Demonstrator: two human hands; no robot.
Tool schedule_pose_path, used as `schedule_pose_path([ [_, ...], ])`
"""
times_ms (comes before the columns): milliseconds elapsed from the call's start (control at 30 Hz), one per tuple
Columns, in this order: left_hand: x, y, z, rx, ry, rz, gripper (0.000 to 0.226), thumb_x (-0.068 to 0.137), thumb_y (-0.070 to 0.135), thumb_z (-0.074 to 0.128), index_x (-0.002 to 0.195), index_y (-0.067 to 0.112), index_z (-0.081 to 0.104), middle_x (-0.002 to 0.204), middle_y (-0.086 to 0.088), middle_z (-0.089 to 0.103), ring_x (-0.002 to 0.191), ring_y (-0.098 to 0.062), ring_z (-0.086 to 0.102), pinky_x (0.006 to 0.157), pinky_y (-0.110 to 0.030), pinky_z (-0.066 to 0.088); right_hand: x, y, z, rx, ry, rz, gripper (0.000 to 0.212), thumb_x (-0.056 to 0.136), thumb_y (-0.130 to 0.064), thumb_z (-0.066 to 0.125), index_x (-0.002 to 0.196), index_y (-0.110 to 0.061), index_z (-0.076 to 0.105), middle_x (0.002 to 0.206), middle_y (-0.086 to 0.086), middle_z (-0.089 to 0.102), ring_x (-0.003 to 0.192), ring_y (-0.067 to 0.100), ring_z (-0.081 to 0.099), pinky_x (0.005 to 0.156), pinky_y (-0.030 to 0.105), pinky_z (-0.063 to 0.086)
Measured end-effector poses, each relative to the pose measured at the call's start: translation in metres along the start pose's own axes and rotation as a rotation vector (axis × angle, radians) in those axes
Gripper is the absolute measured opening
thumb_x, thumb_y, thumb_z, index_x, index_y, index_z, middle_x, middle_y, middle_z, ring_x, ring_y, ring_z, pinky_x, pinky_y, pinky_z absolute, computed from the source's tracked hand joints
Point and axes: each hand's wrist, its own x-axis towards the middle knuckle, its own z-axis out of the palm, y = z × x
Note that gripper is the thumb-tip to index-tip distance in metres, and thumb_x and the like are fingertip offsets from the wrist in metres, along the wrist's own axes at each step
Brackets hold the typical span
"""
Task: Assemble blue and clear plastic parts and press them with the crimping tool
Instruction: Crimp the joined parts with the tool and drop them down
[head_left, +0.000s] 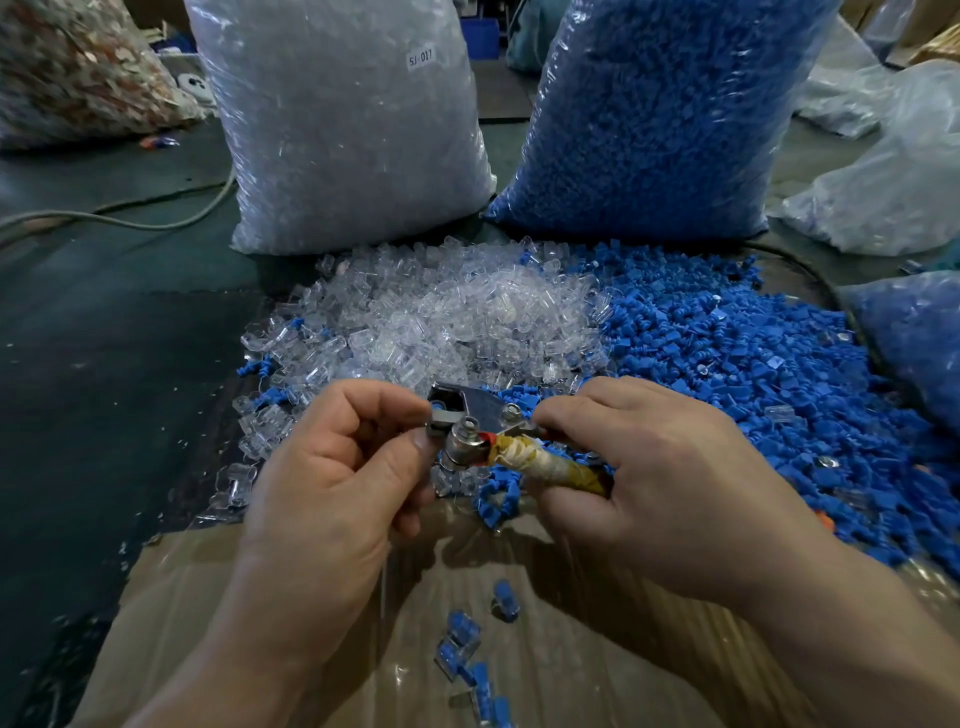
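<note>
Cardboard (597, 649) on a dark surface (130, 338); bag label (421, 58) seemingly reads "SJ 017". Left hand (332, 467) and right hand (665, 478) grip the crimping tool (467, 421).

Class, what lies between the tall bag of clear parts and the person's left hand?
Head view: the loose pile of clear parts lies between the bag and the left hand.

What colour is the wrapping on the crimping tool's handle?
Yellowish and off-white wrap on the crimping tool, head view.

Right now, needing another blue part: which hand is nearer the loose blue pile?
Right. The right hand borders the blue pile; the left hand is beyond the crimping tool, farther left.
</note>
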Motion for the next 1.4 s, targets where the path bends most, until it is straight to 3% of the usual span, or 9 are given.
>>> schedule_pose_path([
  [267,0.002,0.004,-0.004,0.071,0.073,-0.081,0.028,0.089,0.001,0.068,0.085,0.028,0.072,0.062,0.000,0.064,0.051,-0.008,0.058,0.043,-0.020,0.047,-0.002,0.012,0.003,-0.092,0.036,0.089,0.052,0.076,-0.067,0.042,0.115,-0.036,0.058,0.094,-0.017,0.058,0.089,0.010,0.051,0.076,0.031,0.046],
  [567,-0.005,0.002,0.008,0.276,-0.065,-0.220,0.029,0.089,0.012,0.070,0.083,0.041,0.070,0.062,-0.002,0.070,0.044,-0.004,0.058,0.041,-0.013,0.043,0.013,0.026,0.007,-0.240,-0.034,0.254,0.062,0.079,-0.070,0.048,0.129,-0.034,0.052,0.120,-0.007,0.054,0.113,0.020,0.040,0.098,0.039,0.031],
  [700,-0.007,0.003,0.012,0.322,-0.063,-0.168,0.022,0.088,0.021,0.070,0.088,0.043,0.069,0.060,0.001,0.069,0.046,-0.007,0.061,0.043,-0.016,0.046,0.003,-0.001,0.007,-0.059,0.110,0.065,0.044,0.085,-0.063,0.041,0.108,-0.030,0.061,0.102,-0.011,0.060,0.097,0.013,0.051,0.088,0.037,0.044],
  [833,-0.012,0.005,0.015,0.377,-0.074,-0.059,0.006,0.090,0.038,0.066,0.093,0.041,0.070,0.072,0.006,0.073,0.060,-0.016,0.068,0.055,-0.040,0.059,0.001,-0.021,0.018,-0.034,0.107,-0.124,0.031,0.095,-0.042,0.043,0.090,-0.020,0.064,0.083,-0.002,0.061,0.078,0.023,0.058,0.074,0.044,0.045],
  [1000,-0.013,0.016,0.013,0.296,-0.084,-0.059,0.018,0.087,0.052,0.065,0.092,0.036,0.071,0.074,0.003,0.073,0.056,-0.009,0.067,0.050,-0.020,0.055,0.002,-0.016,0.018,0.020,0.175,-0.124,0.023,0.099,-0.026,0.050,0.089,-0.011,0.065,0.079,0.003,0.059,0.071,0.026,0.053,0.067,0.044,0.040],
  [1133,-0.010,0.015,0.010,0.197,-0.218,-0.236,0.044,0.078,0.064,0.056,0.081,0.021,0.066,0.059,-0.001,0.063,0.047,-0.012,0.057,0.046,-0.021,0.048,0.000,-0.021,0.018,0.055,0.146,-0.164,0.030,0.100,-0.030,0.042,0.089,-0.011,0.062,0.081,0.001,0.056,0.072,0.023,0.052,0.064,0.042,0.041],
  [1233,-0.006,0.014,0.006,0.188,-0.263,-0.108,0.028,0.085,0.054,0.067,0.085,0.026,0.069,0.061,0.004,0.062,0.052,-0.007,0.056,0.048,-0.021,0.047,-0.003,-0.029,0.016,0.276,0.064,-0.023,0.028,0.095,-0.035,0.045,0.077,-0.017,0.056,0.070,-0.008,0.053,0.065,0.013,0.050,0.059,0.039,0.041],
  [1333,-0.006,0.016,0.001,0.238,-0.383,0.115,0.014,0.088,0.042,0.061,0.094,0.032,0.068,0.073,0.005,0.067,0.060,-0.004,0.060,0.054,-0.016,0.047,-0.003,-0.033,0.008,1.016,-0.173,0.301,0.022,0.078,-0.028,0.051,0.060,-0.016,0.052,0.053,-0.002,0.048,0.049,0.012,0.043,0.044,0.027,0.037],
  [1400,-0.006,0.019,-0.006,0.300,-0.422,0.127,0.013,0.086,0.041,0.060,0.093,0.033,0.068,0.075,0.000,0.067,0.060,-0.012,0.062,0.052,-0.023,0.050,-0.005,-0.031,0.002,1.037,-0.283,0.311,0.024,0.078,-0.027,0.052,0.057,-0.015,0.053,0.050,0.001,0.048,0.045,0.014,0.041,0.040,0.025,0.035],
])
